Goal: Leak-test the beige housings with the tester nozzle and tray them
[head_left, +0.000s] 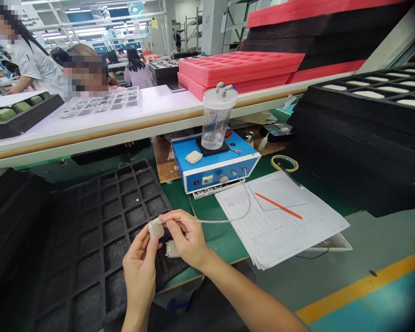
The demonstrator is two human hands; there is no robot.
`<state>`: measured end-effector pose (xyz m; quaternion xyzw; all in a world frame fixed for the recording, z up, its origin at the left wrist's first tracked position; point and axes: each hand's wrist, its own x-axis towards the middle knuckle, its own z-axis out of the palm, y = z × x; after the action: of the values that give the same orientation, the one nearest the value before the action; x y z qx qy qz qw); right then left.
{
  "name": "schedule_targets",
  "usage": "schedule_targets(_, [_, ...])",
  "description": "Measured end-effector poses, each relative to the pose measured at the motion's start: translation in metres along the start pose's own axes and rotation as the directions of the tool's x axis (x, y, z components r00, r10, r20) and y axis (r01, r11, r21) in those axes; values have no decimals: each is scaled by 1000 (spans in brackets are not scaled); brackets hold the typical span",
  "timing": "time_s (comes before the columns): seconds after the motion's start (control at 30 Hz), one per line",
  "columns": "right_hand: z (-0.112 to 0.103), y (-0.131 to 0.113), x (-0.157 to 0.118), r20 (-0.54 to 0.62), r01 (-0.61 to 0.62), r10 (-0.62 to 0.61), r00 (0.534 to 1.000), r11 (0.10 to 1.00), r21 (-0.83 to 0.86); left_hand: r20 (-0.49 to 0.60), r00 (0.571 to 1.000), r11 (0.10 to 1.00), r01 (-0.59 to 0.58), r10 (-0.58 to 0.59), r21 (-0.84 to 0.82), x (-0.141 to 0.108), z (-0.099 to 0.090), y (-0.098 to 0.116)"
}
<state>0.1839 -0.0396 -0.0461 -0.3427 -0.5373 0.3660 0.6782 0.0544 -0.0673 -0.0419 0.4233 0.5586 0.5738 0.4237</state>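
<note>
Between thumb and fingers, my left hand [141,267] holds a small beige square case [156,228] upright over the black foam tray [112,207]. My right hand [190,240] pinches the end of a thin clear tube [224,221] against the top right of that case. The tube curves back to the front of a blue box [217,161], which carries a clear lidded jar [216,120] and another beige case [194,157]. A further beige case [172,249] lies on the foam tray, partly behind my right hand.
Paper sheets [283,235] with an orange stick [278,205] lie to the right, near a tape roll [284,163]. Black foam stacks [346,152] stand at the right. Behind, a raised white shelf [159,108] holds red foam trays [238,67]. Several people are beyond it.
</note>
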Motion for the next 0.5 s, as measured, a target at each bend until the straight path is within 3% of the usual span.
schedule_targets(0.13, [-1,1,-2,-22,42,-41,999,999,16,21,999,997,-41,40,70,1,0,6])
schedule_targets(0.23, [-3,1,-5,-206,81,-68,976,995,52,53,985,949,-173,165,264,11,1,18])
schedule_targets(0.3, [-4,2,-6,-343,73,-48,938,995,61,175,956,817,-293,236,497,22,4,23])
schedule_targets(0.4, [-6,1,-9,-388,3,15,922,999,46,421,893,554,-433,158,711,29,13,26])
schedule_targets(0.5, [-6,-5,-17,-365,-71,73,928,997,18,438,891,436,-443,119,783,14,21,26])
